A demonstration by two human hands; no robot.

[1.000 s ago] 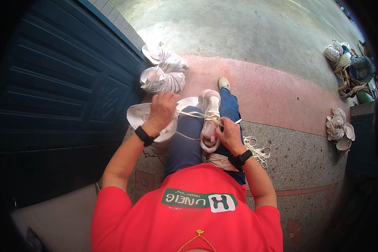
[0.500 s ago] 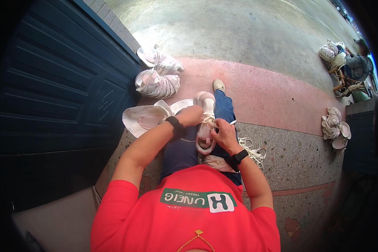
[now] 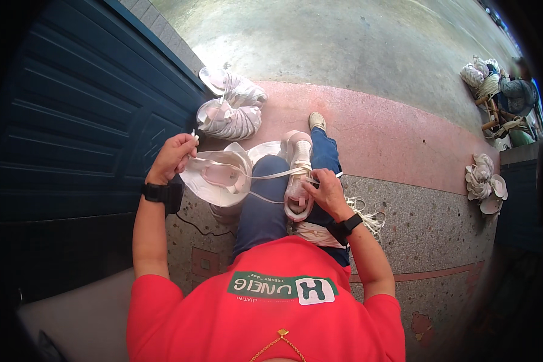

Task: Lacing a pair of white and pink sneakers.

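A pale pink and white shoe lies along my lap, its toe pointing away from me. My left hand is out to the left, fingers closed on the end of a white shoelace that stretches across to the shoe. At the shoe's right side my right hand is closed, pinching lace near the eyelets. A second strand of lace sags over my left thigh. To the left of the shoe sits a white flared piece with a pinkish oval middle, below my left hand.
Bundled white shoe pieces stand by the dark blue door. Loose white laces hang beside my right leg. Another bundle lies at the right. Farther back is a wooden-framed seat with white bundles and a partly visible person.
My left hand has moved from the shoe far to the left, drawing the lace out taut. My right hand stays at the shoe, shifted only slightly.
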